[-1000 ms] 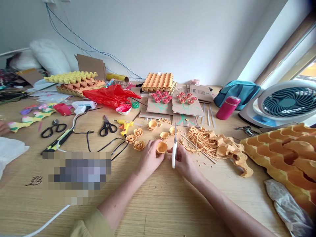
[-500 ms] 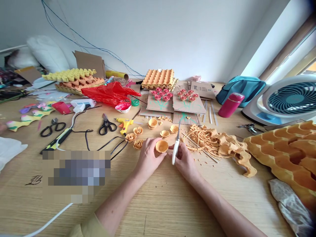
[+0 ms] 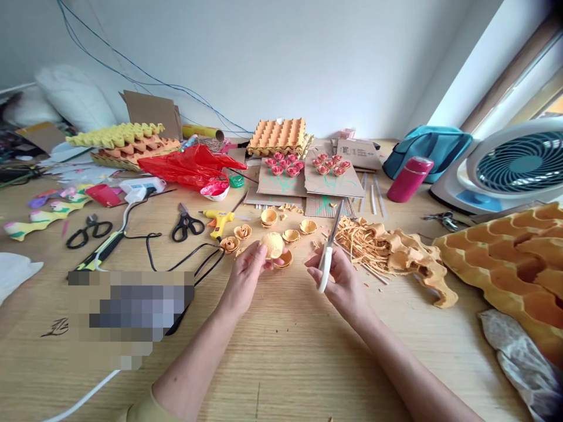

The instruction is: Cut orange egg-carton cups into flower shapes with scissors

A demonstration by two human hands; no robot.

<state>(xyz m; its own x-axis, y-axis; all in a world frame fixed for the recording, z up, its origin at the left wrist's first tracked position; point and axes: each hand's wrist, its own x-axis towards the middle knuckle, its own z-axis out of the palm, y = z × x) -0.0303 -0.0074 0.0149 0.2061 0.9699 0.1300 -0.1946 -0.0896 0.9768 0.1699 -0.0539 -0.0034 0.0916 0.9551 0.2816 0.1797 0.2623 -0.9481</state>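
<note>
My left hand point(image 3: 246, 269) pinches an orange egg-carton cup point(image 3: 271, 244), its rounded underside facing me. Just beyond the fingertips, a second open cup point(image 3: 284, 260) shows low over the table; whether the fingers touch it I cannot tell. In my right hand point(image 3: 341, 278) are white-handled scissors point(image 3: 326, 266), their blades pointing up and away from me, apart from the cup. Farther back stand more carton cups point(image 3: 291, 236). To their left lie rose-like carton flowers point(image 3: 242, 232), one partly hidden by my left hand.
A yellow glue gun point(image 3: 219, 221) and black scissors point(image 3: 187, 223) lie on the left. Carton shreds point(image 3: 363, 243) and large egg trays point(image 3: 501, 258) are at right. Pink flowers point(image 3: 285, 165) sit on cardboard behind. A pink bottle point(image 3: 410, 179) stands near a fan point(image 3: 523, 164).
My left hand has moved slightly left and up, and the cup has turned from its open side to its underside. My right hand with the scissors has drawn away to the right.
</note>
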